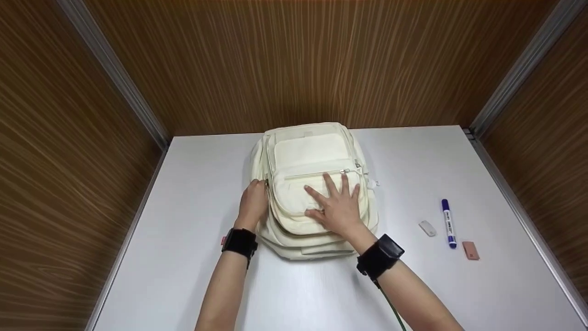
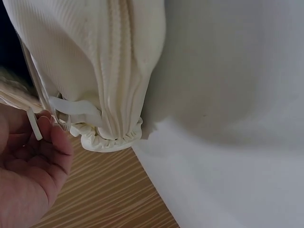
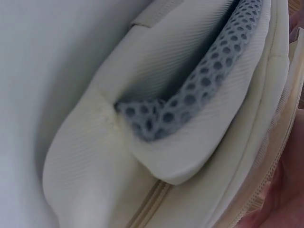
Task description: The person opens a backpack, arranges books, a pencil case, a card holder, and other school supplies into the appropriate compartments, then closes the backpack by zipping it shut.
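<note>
A cream backpack [image 1: 312, 149] lies front side up on the white table, with a zipped pocket across its front. At its left side my left hand [image 1: 253, 202] pinches a zipper pull [image 2: 34, 124], whose pale tab sticks out between thumb and fingers in the left wrist view. My right hand [image 1: 341, 210] rests on the front pocket with its fingers spread, just below the pocket's zipper [image 1: 317, 175]. In the right wrist view, a side pocket with grey mesh edging [image 3: 190, 92] shows, and part of the right hand [image 3: 285, 190] appears at the right edge.
On the table's right side lie a small whitish block [image 1: 427, 228], a blue-capped marker [image 1: 449, 224] and a small pinkish block [image 1: 471, 250]. Wood-grain panels [image 1: 294, 64] enclose the table [image 1: 183, 220] at the back and both sides. A green cable [image 1: 392, 308] trails from the right wristband.
</note>
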The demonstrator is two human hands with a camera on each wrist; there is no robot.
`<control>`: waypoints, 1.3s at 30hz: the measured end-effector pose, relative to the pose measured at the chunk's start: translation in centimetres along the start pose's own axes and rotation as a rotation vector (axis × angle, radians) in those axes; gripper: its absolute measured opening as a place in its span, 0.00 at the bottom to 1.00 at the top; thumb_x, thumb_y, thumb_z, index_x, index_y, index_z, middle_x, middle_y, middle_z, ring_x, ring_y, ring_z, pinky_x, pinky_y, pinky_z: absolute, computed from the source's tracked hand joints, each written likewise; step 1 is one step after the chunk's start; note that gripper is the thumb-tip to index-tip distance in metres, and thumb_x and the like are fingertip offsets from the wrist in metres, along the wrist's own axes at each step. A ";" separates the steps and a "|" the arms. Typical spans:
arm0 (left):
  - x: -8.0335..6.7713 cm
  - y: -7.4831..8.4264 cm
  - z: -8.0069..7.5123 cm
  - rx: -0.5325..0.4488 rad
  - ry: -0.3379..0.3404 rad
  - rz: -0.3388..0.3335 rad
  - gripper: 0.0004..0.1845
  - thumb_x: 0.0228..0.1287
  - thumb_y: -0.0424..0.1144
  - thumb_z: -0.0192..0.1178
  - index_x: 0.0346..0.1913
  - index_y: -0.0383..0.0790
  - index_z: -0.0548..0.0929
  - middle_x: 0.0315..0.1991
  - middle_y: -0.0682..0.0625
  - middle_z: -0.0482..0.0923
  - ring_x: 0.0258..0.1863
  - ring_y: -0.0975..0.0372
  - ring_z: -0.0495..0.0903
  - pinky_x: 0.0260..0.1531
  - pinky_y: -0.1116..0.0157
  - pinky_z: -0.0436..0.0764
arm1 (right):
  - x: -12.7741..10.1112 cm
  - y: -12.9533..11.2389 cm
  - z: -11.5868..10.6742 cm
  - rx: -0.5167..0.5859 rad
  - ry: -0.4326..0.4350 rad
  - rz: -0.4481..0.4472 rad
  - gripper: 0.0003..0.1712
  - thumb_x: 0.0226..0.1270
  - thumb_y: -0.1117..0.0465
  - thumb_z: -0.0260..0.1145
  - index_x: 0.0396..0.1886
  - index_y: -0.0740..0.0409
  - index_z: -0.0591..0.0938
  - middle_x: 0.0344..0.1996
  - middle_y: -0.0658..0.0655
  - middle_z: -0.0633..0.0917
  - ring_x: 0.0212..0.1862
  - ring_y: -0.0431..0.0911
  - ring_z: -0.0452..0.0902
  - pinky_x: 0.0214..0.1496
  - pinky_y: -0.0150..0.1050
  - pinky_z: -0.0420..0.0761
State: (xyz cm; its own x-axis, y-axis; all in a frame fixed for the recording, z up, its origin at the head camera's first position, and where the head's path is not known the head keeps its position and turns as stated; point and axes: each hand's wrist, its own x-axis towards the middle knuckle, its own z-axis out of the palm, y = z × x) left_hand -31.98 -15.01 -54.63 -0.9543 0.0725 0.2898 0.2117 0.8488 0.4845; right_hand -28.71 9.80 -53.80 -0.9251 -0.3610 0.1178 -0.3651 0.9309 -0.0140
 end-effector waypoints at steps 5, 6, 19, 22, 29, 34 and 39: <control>-0.3 0.4 0.1 -0.037 -0.021 -0.038 0.13 0.74 0.31 0.49 0.45 0.27 0.83 0.35 0.38 0.78 0.36 0.46 0.81 0.37 0.51 0.80 | -0.2 0.1 -0.2 -0.003 -0.014 0.020 0.40 0.61 0.21 0.43 0.74 0.17 0.53 0.78 0.57 0.49 0.73 0.73 0.38 0.63 0.76 0.45; -0.4 0.4 0.1 -0.044 -0.023 -0.046 0.13 0.74 0.32 0.49 0.44 0.27 0.83 0.35 0.38 0.78 0.36 0.46 0.81 0.37 0.51 0.80 | -0.2 0.0 -0.2 0.000 -0.012 0.019 0.40 0.61 0.21 0.44 0.74 0.17 0.54 0.78 0.57 0.49 0.73 0.73 0.38 0.62 0.76 0.45; -2.6 0.9 -0.7 -0.018 -0.093 -0.046 0.14 0.72 0.30 0.52 0.55 0.28 0.80 0.49 0.34 0.79 0.45 0.42 0.81 0.44 0.50 0.80 | 0.1 -0.4 0.0 -0.025 -0.016 0.016 0.40 0.61 0.19 0.40 0.74 0.16 0.51 0.78 0.57 0.47 0.72 0.74 0.37 0.62 0.77 0.47; -3.2 1.4 -1.0 -0.005 -0.121 -0.056 0.12 0.68 0.27 0.54 0.51 0.28 0.82 0.40 0.37 0.80 0.38 0.45 0.83 0.36 0.51 0.80 | 0.1 -0.3 0.0 -0.030 -0.023 0.017 0.41 0.61 0.19 0.39 0.74 0.16 0.50 0.78 0.57 0.47 0.72 0.74 0.37 0.62 0.77 0.47; -4.9 2.7 -2.0 -0.004 -0.179 -0.101 0.06 0.66 0.27 0.56 0.40 0.29 0.82 0.31 0.39 0.80 0.28 0.49 0.82 0.26 0.52 0.79 | 0.1 -0.3 0.3 -0.023 0.007 0.006 0.39 0.62 0.20 0.41 0.74 0.16 0.52 0.78 0.57 0.49 0.72 0.74 0.39 0.61 0.77 0.49; -6.1 3.4 -2.7 0.039 -0.237 -0.082 0.04 0.64 0.26 0.57 0.34 0.34 0.81 0.30 0.41 0.80 0.25 0.51 0.81 0.22 0.52 0.78 | 0.1 -0.3 0.4 -0.015 0.026 0.005 0.39 0.62 0.21 0.42 0.74 0.17 0.54 0.78 0.57 0.50 0.72 0.74 0.40 0.61 0.77 0.50; -6.9 3.6 -3.4 -0.017 -0.284 -0.061 0.05 0.64 0.25 0.56 0.33 0.35 0.81 0.26 0.44 0.79 0.21 0.56 0.77 0.20 0.56 0.75 | 0.2 -0.4 0.3 -0.005 0.014 0.016 0.40 0.62 0.21 0.42 0.74 0.17 0.54 0.78 0.57 0.49 0.72 0.74 0.39 0.61 0.77 0.49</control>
State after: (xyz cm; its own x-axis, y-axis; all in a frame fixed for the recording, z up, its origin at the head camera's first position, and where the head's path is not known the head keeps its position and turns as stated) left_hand -23.87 -14.22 -52.05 -0.9857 0.1674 0.0187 0.1535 0.8473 0.5085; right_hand -28.83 9.35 -54.05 -0.9291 -0.3455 0.1318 -0.3499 0.9367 -0.0113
